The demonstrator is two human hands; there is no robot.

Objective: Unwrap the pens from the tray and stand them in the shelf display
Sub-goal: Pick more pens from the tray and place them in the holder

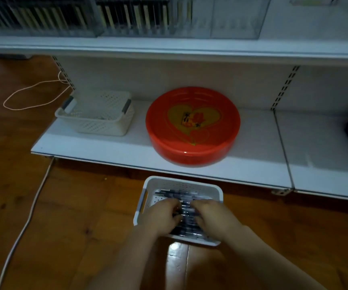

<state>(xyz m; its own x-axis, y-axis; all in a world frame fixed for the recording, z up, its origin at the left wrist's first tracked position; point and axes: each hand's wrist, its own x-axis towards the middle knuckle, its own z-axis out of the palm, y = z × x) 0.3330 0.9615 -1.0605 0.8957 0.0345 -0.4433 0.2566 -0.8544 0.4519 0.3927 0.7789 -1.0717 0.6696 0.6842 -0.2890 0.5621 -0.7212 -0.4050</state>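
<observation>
A white perforated tray (181,183) sits on the wooden floor in front of the shelf, filled with several dark wrapped pens (186,214). Both hands are inside it. My left hand (160,216) has its fingers curled around the left side of the pen bundle. My right hand (215,216) curls around the right side of the same bundle. The pens under the hands are hidden. Clear display bins (158,21) holding upright pens stand on the upper shelf at the top.
A red round tray (192,151) with a yellow heart lies on the low white shelf (106,149). A white basket (98,120) stands to its left. A white cable (29,218) runs across the floor at the left.
</observation>
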